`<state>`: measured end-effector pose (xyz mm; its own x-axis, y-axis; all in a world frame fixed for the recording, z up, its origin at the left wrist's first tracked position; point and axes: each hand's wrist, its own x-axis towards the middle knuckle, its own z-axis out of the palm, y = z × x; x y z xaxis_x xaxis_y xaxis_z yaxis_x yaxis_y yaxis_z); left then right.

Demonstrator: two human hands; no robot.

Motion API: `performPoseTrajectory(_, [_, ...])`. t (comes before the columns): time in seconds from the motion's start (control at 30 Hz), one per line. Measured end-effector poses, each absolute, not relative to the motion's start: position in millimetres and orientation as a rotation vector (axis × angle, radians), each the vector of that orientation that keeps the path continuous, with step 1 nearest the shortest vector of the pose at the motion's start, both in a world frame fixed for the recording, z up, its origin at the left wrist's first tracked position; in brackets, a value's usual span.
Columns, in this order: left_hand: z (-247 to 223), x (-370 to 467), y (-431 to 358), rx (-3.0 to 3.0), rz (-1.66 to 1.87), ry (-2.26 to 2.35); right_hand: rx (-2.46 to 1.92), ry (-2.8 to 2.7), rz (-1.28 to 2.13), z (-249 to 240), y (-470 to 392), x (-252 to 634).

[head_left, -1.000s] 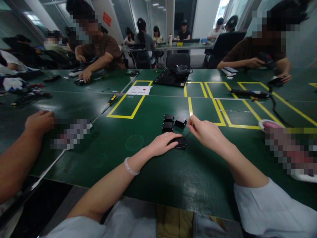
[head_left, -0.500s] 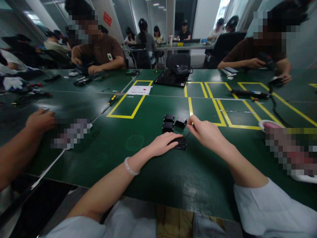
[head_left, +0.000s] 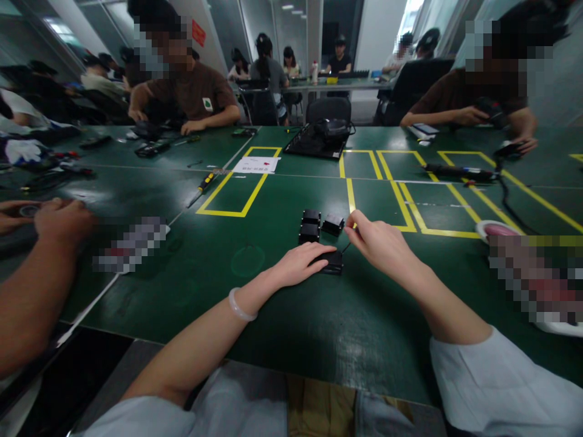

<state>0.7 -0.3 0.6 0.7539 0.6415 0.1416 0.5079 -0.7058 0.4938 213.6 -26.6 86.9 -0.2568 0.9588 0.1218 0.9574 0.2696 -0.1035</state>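
Observation:
My left hand (head_left: pixel 298 265), with a pale bracelet at the wrist, rests on a flat black block (head_left: pixel 333 263) on the green table (head_left: pixel 291 328), its thumb and fingers holding the block down. A thin dark tool (head_left: pixel 347 247) is pinched in my right hand (head_left: pixel 371 237); its tip meets the block's right side and its handle is mostly hidden by my fingers. Just beyond my left hand stand two black blocks (head_left: pixel 310 224) in a column, and a third black block (head_left: pixel 333 224) sits to their right.
Yellow tape outlines (head_left: pixel 246 209) mark the table. A yellow-black screwdriver (head_left: pixel 200 189) and white paper (head_left: pixel 255 165) lie left of centre. Another person's hands (head_left: pixel 59 221) are at the left edge. A white-rimmed tray (head_left: pixel 560 328) sits at right; a black laptop-like item (head_left: pixel 314 142) lies beyond.
My hands and the black blocks look unmoved. At the left, the other person's arm has shifted and a second hand has come into view. The person across at left has moved slightly right.

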Motion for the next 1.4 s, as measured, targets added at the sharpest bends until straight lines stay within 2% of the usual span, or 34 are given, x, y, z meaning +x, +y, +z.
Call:
performPoseTrajectory(0.23, [1.1,1.4,-0.5,2.511,0.428,0.877,-1.757,-2.315,0.092,87.5,-27.2,214.4])
performPoseTrajectory(0.43, [-1.0,1.1,0.1,2.511,0.436,0.866,-1.850,-2.350,-0.015,87.6,-25.3,213.4])
performPoseTrajectory(0.7, [-0.6,0.9,-0.1,2.514,0.432,0.871,-1.762,-2.334,0.072,87.8,-26.3,216.7])
performPoseTrajectory(0.97, [1.3,0.8,-0.9,2.506,0.425,0.875,-1.813,-2.377,-0.009,87.0,-25.3,216.0])
performPoseTrajectory(1.2, [-0.6,0.9,-0.3,2.506,0.431,0.878,-1.709,-2.379,0.098,89.1,-27.2,217.2])
performPoseTrajectory(1.4, [0.6,1.0,-0.6,2.510,0.430,0.873,-1.815,-2.367,-0.019,89.7,-26.9,213.2])
